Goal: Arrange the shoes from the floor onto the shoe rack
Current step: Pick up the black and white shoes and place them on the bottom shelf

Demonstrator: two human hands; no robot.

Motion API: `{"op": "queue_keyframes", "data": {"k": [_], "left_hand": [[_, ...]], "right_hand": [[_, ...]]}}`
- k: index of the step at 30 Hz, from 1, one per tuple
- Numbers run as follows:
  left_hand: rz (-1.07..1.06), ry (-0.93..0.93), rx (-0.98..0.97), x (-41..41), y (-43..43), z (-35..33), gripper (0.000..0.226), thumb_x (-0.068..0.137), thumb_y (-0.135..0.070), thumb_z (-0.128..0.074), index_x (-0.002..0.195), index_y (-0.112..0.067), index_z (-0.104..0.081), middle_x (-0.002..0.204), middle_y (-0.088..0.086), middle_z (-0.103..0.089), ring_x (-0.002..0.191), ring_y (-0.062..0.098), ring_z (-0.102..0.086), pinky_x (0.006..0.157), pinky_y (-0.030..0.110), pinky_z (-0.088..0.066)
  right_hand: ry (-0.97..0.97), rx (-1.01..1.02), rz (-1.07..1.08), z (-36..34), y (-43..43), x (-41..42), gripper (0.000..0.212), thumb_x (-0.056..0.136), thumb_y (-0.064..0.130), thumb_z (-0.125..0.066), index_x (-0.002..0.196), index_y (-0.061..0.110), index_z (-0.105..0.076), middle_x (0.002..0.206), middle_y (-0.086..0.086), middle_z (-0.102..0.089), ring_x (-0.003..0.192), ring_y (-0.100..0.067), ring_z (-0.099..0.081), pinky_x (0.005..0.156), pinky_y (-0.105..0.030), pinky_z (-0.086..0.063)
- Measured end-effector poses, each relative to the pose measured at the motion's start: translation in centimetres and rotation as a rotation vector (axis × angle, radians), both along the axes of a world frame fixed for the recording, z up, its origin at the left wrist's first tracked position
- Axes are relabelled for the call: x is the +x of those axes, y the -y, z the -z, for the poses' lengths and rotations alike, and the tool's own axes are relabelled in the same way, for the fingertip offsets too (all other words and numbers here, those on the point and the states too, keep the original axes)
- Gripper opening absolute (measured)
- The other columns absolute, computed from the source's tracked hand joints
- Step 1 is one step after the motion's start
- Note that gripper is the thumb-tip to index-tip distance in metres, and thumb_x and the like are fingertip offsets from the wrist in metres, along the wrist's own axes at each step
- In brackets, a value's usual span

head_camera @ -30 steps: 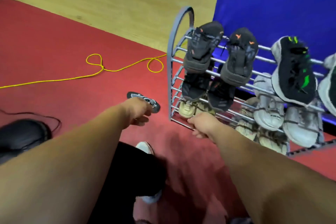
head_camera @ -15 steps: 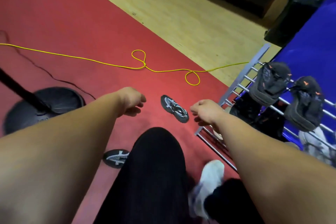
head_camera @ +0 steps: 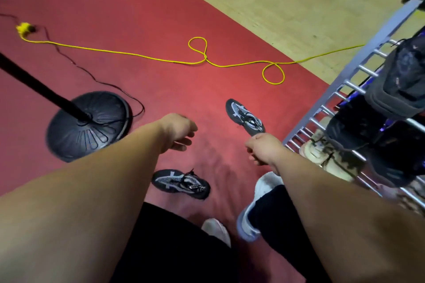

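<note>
Mesh-patterned black shoes [head_camera: 181,182] lie on red carpet [head_camera: 115,7]; left grip [head_camera: 178,131] loose, empty; right grip [head_camera: 262,148] loosely curled, empty.

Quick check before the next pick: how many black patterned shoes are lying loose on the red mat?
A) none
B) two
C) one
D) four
B: the far shoe lies just beyond the right hand, and the near shoe lies on the red mat closer to the person's legs.
</note>
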State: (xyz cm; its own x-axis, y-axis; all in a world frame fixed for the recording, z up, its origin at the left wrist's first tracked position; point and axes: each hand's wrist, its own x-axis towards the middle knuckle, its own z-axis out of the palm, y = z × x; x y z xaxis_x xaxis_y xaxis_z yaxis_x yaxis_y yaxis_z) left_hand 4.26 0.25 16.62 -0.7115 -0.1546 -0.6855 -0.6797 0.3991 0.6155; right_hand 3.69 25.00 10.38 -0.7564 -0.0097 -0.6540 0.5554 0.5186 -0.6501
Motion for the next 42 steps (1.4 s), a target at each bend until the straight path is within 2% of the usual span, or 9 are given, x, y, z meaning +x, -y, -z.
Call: {"op": "queue_keyframes", "data": {"k": [7,11,19,23,26,31,36,38,42], "left_hand": [[-0.075,0.273,-0.013,3.4,3.3,10.8,0.024,0.088,-0.008,-0.056,0.105,0.003,-0.069,0.098,0.024,-0.069,0.082,0.033,-0.069,0.077,0.052,-0.060],[-0.111,0.354,-0.001,3.8,2.8,15.1,0.024,0.088,-0.007,-0.055,0.099,0.006,-0.072,0.081,0.021,-0.063,0.063,0.026,-0.059,0.071,0.040,-0.058],[-0.298,0.571,0.079,4.8,0.7,22.4,0.030,0.100,-0.029,-0.055,0.124,-0.010,-0.057,0.123,0.011,-0.057,0.101,0.028,-0.060,0.085,0.044,-0.059],[-0.286,0.576,0.120,4.1,-0.8,24.3,0.023,0.103,-0.017,-0.053,0.124,-0.007,-0.057,0.092,0.009,-0.053,0.075,0.020,-0.051,0.069,0.038,-0.060],[-0.290,0.528,0.101,3.5,-1.1,25.4,0.033,0.100,-0.008,-0.054,0.131,0.004,-0.060,0.108,0.022,-0.065,0.074,0.022,-0.053,0.059,0.028,-0.046],[-0.472,0.615,0.219,3.1,-1.8,25.6,0.024,0.100,-0.010,-0.049,0.081,-0.001,-0.060,0.046,0.012,-0.062,0.032,0.022,-0.056,0.031,0.023,-0.042],[-0.535,0.583,0.204,3.4,-2.6,27.1,0.019,0.086,-0.013,-0.059,0.096,0.000,-0.068,0.078,0.020,-0.071,0.056,0.029,-0.068,0.049,0.032,-0.059],[-0.463,0.543,0.127,3.7,-2.8,27.5,0.018,0.093,-0.013,-0.057,0.099,0.000,-0.068,0.089,0.022,-0.071,0.067,0.032,-0.070,0.052,0.028,-0.058],[-0.242,0.456,-0.007,3.2,-3.8,27.4,0.043,0.083,-0.028,-0.057,0.118,-0.006,-0.070,0.126,0.015,-0.069,0.114,0.036,-0.064,0.102,0.044,-0.051]], "right_hand": [[0.276,-0.002,0.058,10.4,2.2,3.3,0.021,0.096,0.012,-0.054,0.076,0.018,-0.051,0.066,-0.003,-0.048,0.041,-0.012,-0.044,0.035,-0.017,-0.033],[0.421,-0.033,0.088,14.6,4.6,4.9,0.007,0.100,0.018,-0.056,0.094,0.020,-0.054,0.090,-0.008,-0.060,0.066,-0.020,-0.059,0.057,-0.026,-0.051],[0.570,-0.100,0.105,19.9,7.6,3.8,0.032,0.105,0.021,-0.052,0.136,0.013,-0.053,0.136,-0.020,-0.062,0.124,-0.041,-0.061,0.101,-0.046,-0.053],[0.590,-0.209,0.134,22.1,8.6,3.2,0.042,0.105,0.023,-0.054,0.145,0.012,-0.049,0.147,-0.023,-0.054,0.129,-0.043,-0.056,0.112,-0.051,-0.045],[0.651,-0.307,0.177,23.8,9.4,3.6,0.049,0.101,0.031,-0.061,0.149,0.026,-0.049,0.136,-0.001,-0.061,0.123,-0.025,-0.058,0.106,-0.041,-0.044],[0.649,-0.317,0.194,24.4,10.4,4.0,0.041,0.100,0.028,-0.063,0.140,0.029,-0.057,0.134,0.001,-0.061,0.118,-0.020,-0.055,0.109,-0.042,-0.044],[0.683,-0.345,0.202,24.2,10.6,4.1,0.015,0.101,0.017,-0.056,0.100,0.025,-0.069,0.100,0.007,-0.070,0.097,-0.010,-0.063,0.100,-0.034,-0.044],[0.634,-0.378,0.245,24.0,10.7,4.0,0.027,0.100,0.011,-0.056,0.122,0.022,-0.068,0.109,0.004,-0.069,0.098,-0.009,-0.062,0.103,-0.033,-0.043],[0.551,-0.382,0.271,23.0,9.8,2.4,0.037,0.100,0.006,-0.056,0.137,0.008,-0.060,0.113,-0.002,-0.069,0.097,-0.009,-0.062,0.112,-0.038,-0.042]]}}
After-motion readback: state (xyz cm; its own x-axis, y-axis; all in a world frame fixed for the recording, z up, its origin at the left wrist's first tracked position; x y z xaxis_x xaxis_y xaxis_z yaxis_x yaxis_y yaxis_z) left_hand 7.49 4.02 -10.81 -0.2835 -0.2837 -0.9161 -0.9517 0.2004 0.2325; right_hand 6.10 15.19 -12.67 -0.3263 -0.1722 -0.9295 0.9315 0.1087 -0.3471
